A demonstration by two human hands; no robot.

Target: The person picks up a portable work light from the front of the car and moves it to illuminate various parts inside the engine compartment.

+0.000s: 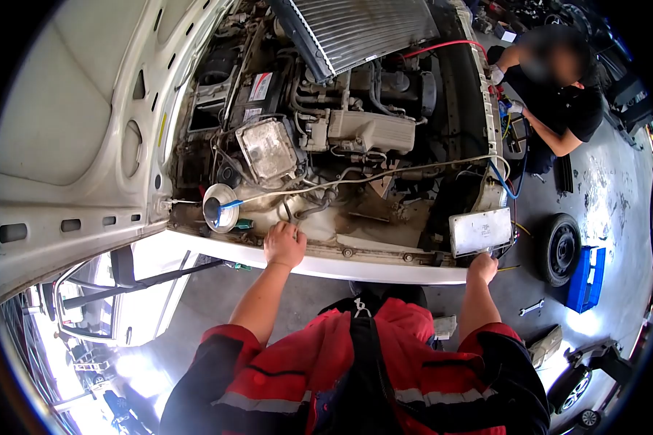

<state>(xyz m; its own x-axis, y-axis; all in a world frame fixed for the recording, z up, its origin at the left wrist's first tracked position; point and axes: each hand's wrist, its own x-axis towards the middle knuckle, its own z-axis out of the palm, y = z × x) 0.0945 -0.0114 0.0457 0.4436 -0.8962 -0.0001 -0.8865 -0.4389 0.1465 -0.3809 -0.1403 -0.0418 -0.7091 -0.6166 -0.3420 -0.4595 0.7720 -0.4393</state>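
My left hand (pixel 285 244) rests at the inner edge of the white fender (pixel 326 267), its fingers curled in; whatever they hold, if anything, is hidden. A dark hose (pixel 288 210) ends just above those fingers. At the front corner of the car, my right hand (pixel 484 267) is closed at the lower edge of a dusty, white rectangular headlight (pixel 480 230), which looks tilted. Its fingertips are partly hidden. Left of my left hand are a pale round cup-like part (pixel 220 208) and a green-handled tool (pixel 244 224).
A radiator (pixel 363 36) lies across the engine bay above the engine (pixel 370 130). The raised hood (pixel 58 109) stands at left. Another person (pixel 566 101) crouches at the car's front. A wheel (pixel 561 249), blue crate (pixel 586 279) and wrench (pixel 532 307) are on the floor.
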